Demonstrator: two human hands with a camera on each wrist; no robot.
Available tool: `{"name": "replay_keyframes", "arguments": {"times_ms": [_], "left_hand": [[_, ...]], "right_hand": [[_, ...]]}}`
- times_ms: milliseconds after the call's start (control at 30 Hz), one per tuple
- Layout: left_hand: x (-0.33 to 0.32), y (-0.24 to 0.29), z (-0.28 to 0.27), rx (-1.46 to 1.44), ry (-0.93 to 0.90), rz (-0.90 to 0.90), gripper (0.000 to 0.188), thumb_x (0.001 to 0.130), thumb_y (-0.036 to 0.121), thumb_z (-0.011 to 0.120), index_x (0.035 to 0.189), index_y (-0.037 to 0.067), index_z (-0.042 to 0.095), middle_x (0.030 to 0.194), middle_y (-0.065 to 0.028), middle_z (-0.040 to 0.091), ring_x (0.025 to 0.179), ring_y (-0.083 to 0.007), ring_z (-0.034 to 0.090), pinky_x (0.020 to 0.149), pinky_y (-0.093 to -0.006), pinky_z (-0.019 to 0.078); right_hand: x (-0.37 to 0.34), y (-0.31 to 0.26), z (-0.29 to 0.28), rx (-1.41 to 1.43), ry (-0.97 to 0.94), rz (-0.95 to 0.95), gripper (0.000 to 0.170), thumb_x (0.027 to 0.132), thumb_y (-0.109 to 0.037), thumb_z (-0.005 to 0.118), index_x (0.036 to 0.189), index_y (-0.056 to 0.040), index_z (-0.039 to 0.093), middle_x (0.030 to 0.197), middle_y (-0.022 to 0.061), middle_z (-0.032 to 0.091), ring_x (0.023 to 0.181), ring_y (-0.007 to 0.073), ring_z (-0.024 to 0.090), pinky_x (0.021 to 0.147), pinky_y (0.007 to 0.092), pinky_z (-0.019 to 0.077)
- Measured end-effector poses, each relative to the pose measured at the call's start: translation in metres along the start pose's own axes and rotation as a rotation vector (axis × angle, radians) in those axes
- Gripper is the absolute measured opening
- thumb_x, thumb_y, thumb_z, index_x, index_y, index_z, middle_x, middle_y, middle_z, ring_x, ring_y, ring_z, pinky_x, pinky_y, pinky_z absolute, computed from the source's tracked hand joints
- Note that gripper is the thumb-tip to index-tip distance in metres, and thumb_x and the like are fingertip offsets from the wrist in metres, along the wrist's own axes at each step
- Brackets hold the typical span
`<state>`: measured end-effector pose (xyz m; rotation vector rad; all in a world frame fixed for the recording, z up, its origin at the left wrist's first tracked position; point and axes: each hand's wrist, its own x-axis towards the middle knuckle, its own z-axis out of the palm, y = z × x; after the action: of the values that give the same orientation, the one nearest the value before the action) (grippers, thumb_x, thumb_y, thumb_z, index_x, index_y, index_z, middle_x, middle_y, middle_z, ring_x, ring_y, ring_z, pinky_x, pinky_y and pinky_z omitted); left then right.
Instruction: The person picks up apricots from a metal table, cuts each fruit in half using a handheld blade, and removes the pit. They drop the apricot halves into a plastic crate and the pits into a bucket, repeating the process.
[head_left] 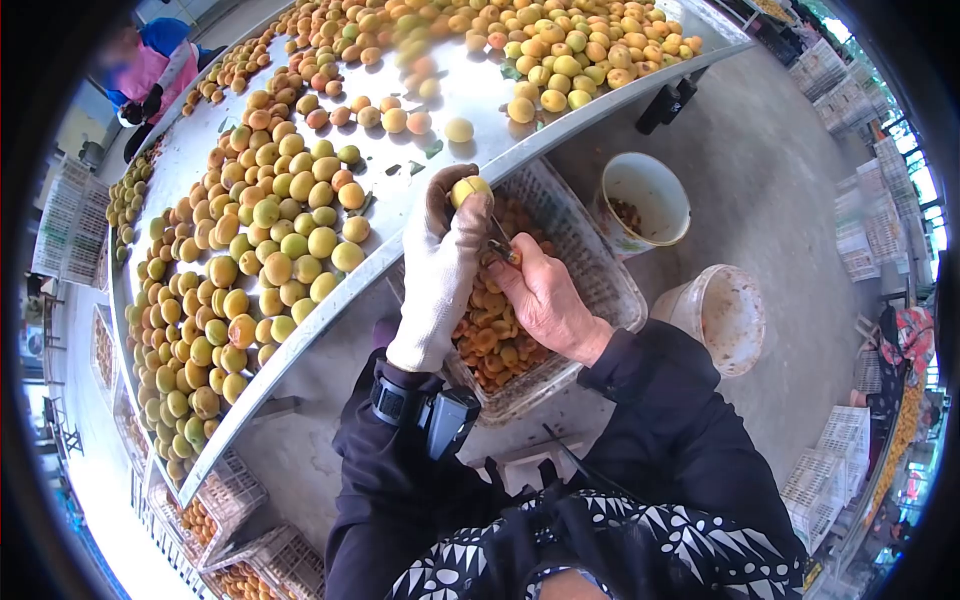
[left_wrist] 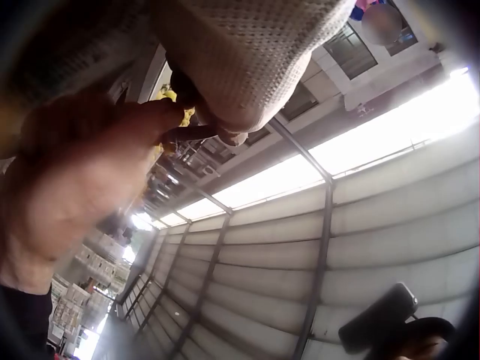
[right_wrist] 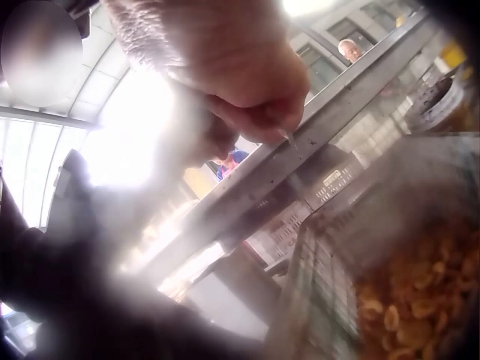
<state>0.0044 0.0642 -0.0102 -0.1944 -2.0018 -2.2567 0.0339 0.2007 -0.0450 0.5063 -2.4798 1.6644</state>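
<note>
Gloved left hand (head_left: 445, 245) holds a round yellow fruit (head_left: 470, 189); bare right hand (head_left: 552, 300) grips a small metal tool (head_left: 507, 252); below them, orange fruit pieces (head_left: 492, 345) lie in a grey plastic crate (head_left: 628, 297).

Yellow-orange fruits (head_left: 266, 212) and green leaves (head_left: 433, 149) lie on the pale table (head_left: 465, 90)

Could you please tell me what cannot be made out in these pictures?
Head view: most of the small tool, covered by the right hand.
Head view: part of the held fruit, covered by the gloved left hand.
Head view: some contents of the crate, blocked by both hands.
Head view: details of the far fruit, smeared by a blurred patch.
Right wrist view: single fruit pieces, too blurred to count.
</note>
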Motion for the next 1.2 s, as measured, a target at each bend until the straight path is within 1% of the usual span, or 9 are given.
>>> {"name": "replay_keyframes", "arguments": {"times_ms": [100,267,400,567,700,900,1000,1067,1200], "left_hand": [[0.002,-0.002,-0.005,-0.042,-0.005,-0.039,0.035,0.100,0.030,0.056,0.118,0.000,0.054,0.097,-0.0028,0.058,0.085,-0.0079,0.052,0.076,-0.0233,0.0454],[0.004,-0.005,-0.012,-0.223,-0.108,-0.286,0.041,0.100,0.037,0.055,0.117,-0.001,0.055,0.092,-0.0016,0.057,0.076,-0.0062,0.048,0.069,-0.0221,0.0428],[0.003,0.000,-0.003,-0.158,-0.096,-0.302,0.047,0.099,0.043,0.054,0.117,-0.001,0.056,0.093,-0.0027,0.058,0.080,-0.0073,0.051,0.073,-0.0231,0.0447],[0.006,-0.015,0.005,0.004,-0.053,0.014,0.042,0.096,0.033,0.063,0.118,-0.002,0.055,0.098,-0.0048,0.060,0.091,-0.0107,0.054,0.084,-0.0252,0.0458],[0.007,-0.015,0.002,-0.089,0.014,-0.028,0.038,0.094,0.025,0.066,0.117,-0.003,0.054,0.098,-0.0048,0.060,0.090,-0.0106,0.054,0.082,-0.0251,0.0463],[0.001,0.001,0.000,-0.040,-0.043,-0.144,0.034,0.093,0.022,0.066,0.113,-0.003,0.056,0.096,-0.0050,0.060,0.083,-0.0110,0.056,0.075,-0.0258,0.0486],[0.004,-0.005,0.003,-0.040,-0.028,-0.106,0.035,0.091,0.023,0.067,0.111,-0.004,0.056,0.095,-0.0065,0.061,0.082,-0.0118,0.057,0.074,-0.0268,0.0493],[0.008,-0.017,0.002,0.087,-0.002,0.043,0.037,0.090,0.024,0.069,0.110,-0.005,0.057,0.094,-0.0077,0.062,0.081,-0.0125,0.058,0.074,-0.0278,0.0497],[0.010,-0.024,0.001,0.272,0.036,0.105,0.038,0.089,0.024,0.070,0.109,-0.005,0.057,0.092,-0.0079,0.062,0.081,-0.0136,0.058,0.075,-0.0285,0.0498]], "right_hand": [[0.000,0.003,-0.002,-0.072,-0.009,-0.037,0.022,0.097,-0.015,0.058,0.092,0.0005,0.042,0.068,0.0215,0.060,0.069,0.0418,0.064,0.055,0.0440,0.0461],[-0.002,0.004,-0.007,-0.118,-0.040,-0.008,0.024,0.097,-0.015,0.058,0.092,0.0008,0.042,0.069,0.0222,0.061,0.069,0.0423,0.064,0.054,0.0446,0.0464],[-0.005,0.005,-0.008,-0.072,-0.029,0.044,0.024,0.097,-0.017,0.058,0.091,0.0004,0.043,0.069,0.0221,0.060,0.069,0.0424,0.064,0.055,0.0449,0.0462],[0.000,0.009,-0.007,-0.031,0.029,0.032,0.024,0.098,-0.019,0.058,0.090,-0.0003,0.044,0.069,0.0225,0.059,0.070,0.0433,0.063,0.057,0.0461,0.0455],[0.003,0.007,-0.008,-0.061,-0.012,0.035,0.023,0.097,-0.017,0.058,0.090,0.0003,0.044,0.070,0.0233,0.059,0.071,0.0442,0.063,0.058,0.0465,0.0458],[-0.003,0.004,-0.014,-0.103,-0.034,0.038,0.023,0.096,-0.014,0.059,0.090,0.0016,0.044,0.072,0.0249,0.060,0.074,0.0450,0.063,0.060,0.0468,0.0470],[-0.004,0.002,-0.014,-0.084,-0.023,0.041,0.022,0.096,-0.014,0.059,0.090,0.0016,0.044,0.073,0.0250,0.060,0.075,0.0450,0.063,0.060,0.0465,0.0471],[-0.005,0.000,-0.013,-0.053,-0.021,0.097,0.024,0.097,-0.018,0.058,0.089,0.0014,0.045,0.073,0.0251,0.061,0.075,0.0438,0.064,0.061,0.0457,0.0471],[-0.007,0.002,-0.008,0.082,-0.012,0.161,0.027,0.098,-0.022,0.057,0.089,0.0010,0.046,0.074,0.0245,0.062,0.074,0.0422,0.064,0.062,0.0447,0.0472]]}}
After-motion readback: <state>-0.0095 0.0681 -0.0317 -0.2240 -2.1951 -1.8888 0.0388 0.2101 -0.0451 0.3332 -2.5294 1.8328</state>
